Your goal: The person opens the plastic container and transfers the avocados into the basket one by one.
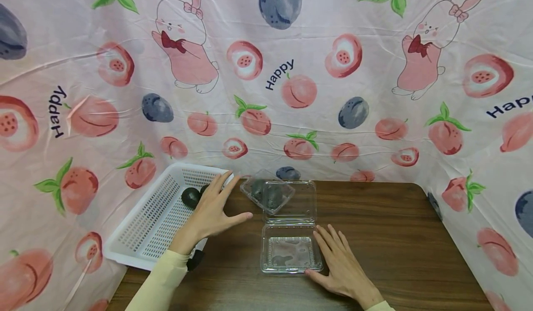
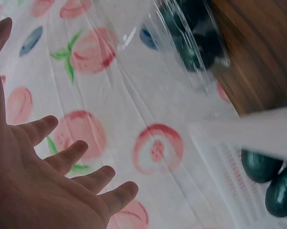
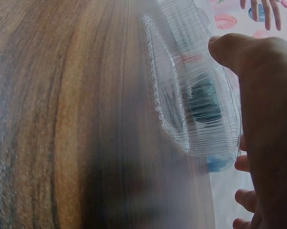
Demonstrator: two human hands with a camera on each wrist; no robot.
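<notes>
My left hand [image 1: 210, 214] hovers over the right side of a white slotted basket [image 1: 139, 237], fingers spread, holding nothing. Dark green, egg-shaped fruits resembling avocados [image 1: 190, 197] lie in the basket, one partly hidden behind the hand; two such fruits [image 2: 261, 165] show in the left wrist view. A clear plastic clamshell box [image 1: 291, 251] stands on the table with its lid raised at the back and no fruit in its base. At the box's right side rests my right hand [image 1: 343, 267], its straight fingers and thumb along the rim.
Behind the raised lid sits another clear container [image 1: 250, 188] with dark green fruits inside. The brown wood-grain table [image 1: 395, 237] extends to the right. A fruit-and-rabbit printed cloth [image 1: 300, 116] surrounds its back and sides.
</notes>
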